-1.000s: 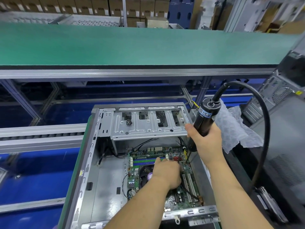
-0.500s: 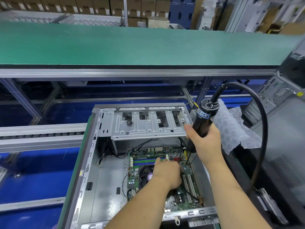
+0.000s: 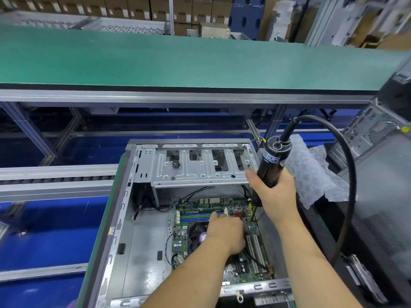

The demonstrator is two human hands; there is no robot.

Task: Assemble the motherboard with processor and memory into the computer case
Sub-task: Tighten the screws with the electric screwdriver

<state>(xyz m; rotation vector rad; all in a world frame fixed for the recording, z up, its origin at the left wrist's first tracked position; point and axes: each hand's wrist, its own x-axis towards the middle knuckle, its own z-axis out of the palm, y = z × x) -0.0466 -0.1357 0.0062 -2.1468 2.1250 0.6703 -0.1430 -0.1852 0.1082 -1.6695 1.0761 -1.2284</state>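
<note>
An open grey computer case (image 3: 124, 218) lies on its side in front of me. The green motherboard (image 3: 200, 205) sits inside it, with memory slots (image 3: 193, 216) and a black processor fan (image 3: 195, 234). My left hand (image 3: 226, 234) rests over the fan with its thumb stretched toward the memory slots; its fingertips are hidden. My right hand (image 3: 275, 196) grips a black electric screwdriver (image 3: 271, 163). The screwdriver's bit points down at the board's right edge, just right of my left hand.
A metal drive cage (image 3: 200, 172) spans the case's far end above the board. The screwdriver's black cable (image 3: 349, 174) loops to the right over white bubble wrap (image 3: 311, 174). Another case (image 3: 378, 130) stands at the right. A green conveyor belt (image 3: 178, 58) runs behind.
The screwdriver has tipped a little more upright and shifted slightly left. My left hand has stayed on the board.
</note>
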